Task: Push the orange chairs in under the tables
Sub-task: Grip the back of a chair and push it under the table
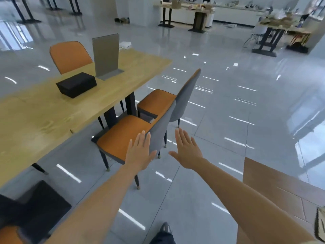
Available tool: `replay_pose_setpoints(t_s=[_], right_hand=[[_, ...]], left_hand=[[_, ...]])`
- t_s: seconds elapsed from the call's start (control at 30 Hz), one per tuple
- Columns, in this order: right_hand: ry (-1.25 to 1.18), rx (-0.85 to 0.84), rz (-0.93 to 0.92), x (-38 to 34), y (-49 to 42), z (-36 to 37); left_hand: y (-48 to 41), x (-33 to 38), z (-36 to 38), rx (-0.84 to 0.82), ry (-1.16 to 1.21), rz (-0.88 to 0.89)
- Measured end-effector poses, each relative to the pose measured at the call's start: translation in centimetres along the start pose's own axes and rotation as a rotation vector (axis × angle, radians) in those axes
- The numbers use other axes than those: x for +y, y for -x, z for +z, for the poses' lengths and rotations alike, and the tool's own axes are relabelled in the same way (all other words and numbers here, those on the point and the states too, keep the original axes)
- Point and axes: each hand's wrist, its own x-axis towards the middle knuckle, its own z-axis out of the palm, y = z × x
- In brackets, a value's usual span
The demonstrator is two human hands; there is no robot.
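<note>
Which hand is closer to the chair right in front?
Left. The left hand overlaps the grey back of the nearest chair. The right hand hovers beside it, over the floor.

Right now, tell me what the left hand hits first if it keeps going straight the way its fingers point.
Most likely the grey backrest of the nearest orange chair. The left hand, open and flat, already overlaps that backrest in the head view, though depth from one view is uncertain.
</note>
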Motion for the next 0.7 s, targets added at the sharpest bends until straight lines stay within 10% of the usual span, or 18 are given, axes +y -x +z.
replay_pose_setpoints(t_s=[0.7], right_hand=[[0.239,-0.135,-0.500,12.5,-30.7,-3.6]], left_hand=[[-22.1,4.8,4.2,-0.181,0.010,-0.403]])
